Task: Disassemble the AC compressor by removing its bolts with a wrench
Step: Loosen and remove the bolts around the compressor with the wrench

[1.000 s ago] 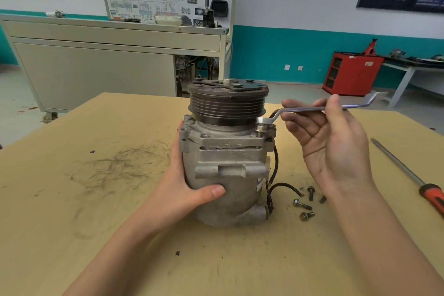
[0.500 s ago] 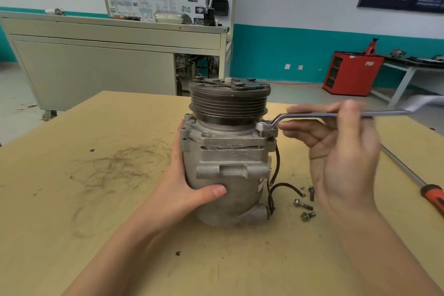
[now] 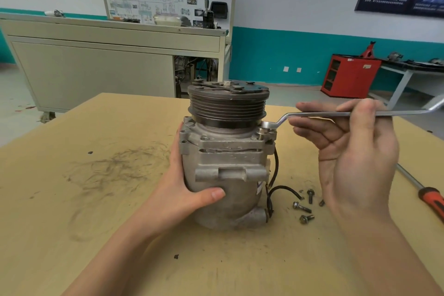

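Observation:
A grey AC compressor [image 3: 225, 170] stands upright on the wooden table [image 3: 101, 199], its dark ribbed pulley [image 3: 227, 106] on top. My left hand [image 3: 189, 190] grips the body from the left, thumb across the front. My right hand [image 3: 348, 149] holds the shaft of a silver offset ring wrench [image 3: 319, 114] between thumb and fingers. The wrench's ring end sits on a bolt [image 3: 264, 131] at the compressor's upper right flange. Its handle runs to the right, almost level.
Three loose bolts [image 3: 303, 207] lie on the table right of the compressor, beside its black wires [image 3: 281, 188]. An orange-handled screwdriver [image 3: 430, 197] lies at the right edge. Beyond the table stand a beige cabinet [image 3: 96, 74], a red cabinet [image 3: 348, 77] and a bench.
My right hand has swung the wrench handle to the right and towards me, turning the ring end on the flange bolt. My left hand and the compressor have stayed put.

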Motion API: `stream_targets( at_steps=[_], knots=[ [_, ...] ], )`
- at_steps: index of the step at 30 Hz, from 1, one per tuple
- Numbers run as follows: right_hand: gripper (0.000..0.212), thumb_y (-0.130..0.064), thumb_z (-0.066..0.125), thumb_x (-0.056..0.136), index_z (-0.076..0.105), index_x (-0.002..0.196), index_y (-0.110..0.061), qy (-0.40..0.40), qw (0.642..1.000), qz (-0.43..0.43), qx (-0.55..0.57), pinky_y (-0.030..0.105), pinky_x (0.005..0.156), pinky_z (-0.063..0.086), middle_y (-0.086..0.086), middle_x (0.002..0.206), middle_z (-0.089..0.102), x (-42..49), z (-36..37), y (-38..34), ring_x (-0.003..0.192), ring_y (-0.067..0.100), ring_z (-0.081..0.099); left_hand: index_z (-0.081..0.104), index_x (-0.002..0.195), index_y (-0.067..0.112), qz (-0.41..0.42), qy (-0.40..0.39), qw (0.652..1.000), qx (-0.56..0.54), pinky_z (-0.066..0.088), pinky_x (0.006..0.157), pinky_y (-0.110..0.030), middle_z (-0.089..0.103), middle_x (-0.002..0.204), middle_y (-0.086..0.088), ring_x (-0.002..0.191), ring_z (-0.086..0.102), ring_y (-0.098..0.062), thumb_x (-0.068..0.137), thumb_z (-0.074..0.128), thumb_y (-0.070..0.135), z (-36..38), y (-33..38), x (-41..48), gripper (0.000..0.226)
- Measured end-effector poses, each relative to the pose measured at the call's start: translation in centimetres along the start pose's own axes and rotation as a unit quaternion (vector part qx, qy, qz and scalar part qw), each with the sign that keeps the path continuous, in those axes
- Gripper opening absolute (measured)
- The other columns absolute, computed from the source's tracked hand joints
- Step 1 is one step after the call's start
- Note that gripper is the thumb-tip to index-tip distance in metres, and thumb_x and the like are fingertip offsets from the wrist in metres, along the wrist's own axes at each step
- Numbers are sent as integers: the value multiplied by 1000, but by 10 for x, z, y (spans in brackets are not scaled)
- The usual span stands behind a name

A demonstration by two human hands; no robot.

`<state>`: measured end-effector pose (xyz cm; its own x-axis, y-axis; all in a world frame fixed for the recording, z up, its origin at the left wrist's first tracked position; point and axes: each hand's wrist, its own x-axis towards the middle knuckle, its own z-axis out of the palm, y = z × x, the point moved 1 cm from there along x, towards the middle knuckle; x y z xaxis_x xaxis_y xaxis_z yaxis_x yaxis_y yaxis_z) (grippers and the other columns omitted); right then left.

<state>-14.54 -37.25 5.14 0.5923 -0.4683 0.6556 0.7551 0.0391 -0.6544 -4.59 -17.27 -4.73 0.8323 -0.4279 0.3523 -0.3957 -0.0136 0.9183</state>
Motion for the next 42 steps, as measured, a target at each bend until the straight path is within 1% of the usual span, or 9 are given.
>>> stream_targets(
  at_steps=[5,10,15,21,23,26,32,37,42],
  knots=[
    [13,-19,31,100,39,92,-16,-37,985,-137,-102,31,64,57,6,89,72,-13,6,0,74,22,72,10,154,27,3,-3,1000,-4,43,80,-1,53,121,41,113,52,17,37,78,83,1,1,1,147],
    [12,-20,31,100,40,93,-15,-46,984,-148,-93,31,64,57,8,89,71,-16,7,2,74,23,72,10,154,26,4,-2,1000,-2,43,79,0,53,119,44,111,53,19,36,77,84,0,0,1,148],
    [27,-17,26,100,47,85,-8,-28,999,32,29,29,61,56,12,79,73,-1,-1,6,69,28,72,9,154,26,1,-1,1000,-1,43,78,1,53,116,45,110,52,20,35,77,84,0,0,1,149],
    [35,-17,25,104,48,79,-9,-1,942,281,185,20,51,53,14,74,72,17,-2,23,59,18,69,10,154,26,0,-2,1000,3,43,77,1,53,117,46,110,52,20,35,77,85,-1,-1,0,149],
    [32,-19,29,103,48,80,-9,16,923,309,228,19,50,53,13,73,71,17,-1,28,57,15,67,11,154,25,1,1,1000,6,42,76,1,53,115,47,109,52,21,34,76,85,-1,-1,1,149],
    [25,-23,38,98,50,79,-12,60,936,253,239,20,48,50,7,67,68,21,-8,22,50,11,61,12,154,23,4,1,1000,7,42,76,2,52,113,49,108,51,22,34,76,85,-1,-1,1,149],
    [16,-31,57,80,66,74,-19,-47,989,139,-29,16,34,17,-5,35,41,14,-13,-4,26,5,27,12,154,23,9,-1,1000,-2,44,81,-2,54,120,42,113,52,17,38,79,82,0,-1,2,146],
    [12,-32,68,77,70,86,-25,-146,956,152,-205,17,37,36,0,38,47,-5,6,9,31,9,40,12,154,25,9,-4,1000,-11,44,84,-3,54,126,36,118,52,13,39,80,81,1,1,2,144],
    [4,-21,68,83,68,83,-25,-139,960,112,-215,15,41,38,-1,38,49,-6,7,14,31,8,41,12,154,25,5,-7,1000,-14,44,81,-2,54,123,39,114,52,16,38,80,81,1,1,1,146]
  ],
)
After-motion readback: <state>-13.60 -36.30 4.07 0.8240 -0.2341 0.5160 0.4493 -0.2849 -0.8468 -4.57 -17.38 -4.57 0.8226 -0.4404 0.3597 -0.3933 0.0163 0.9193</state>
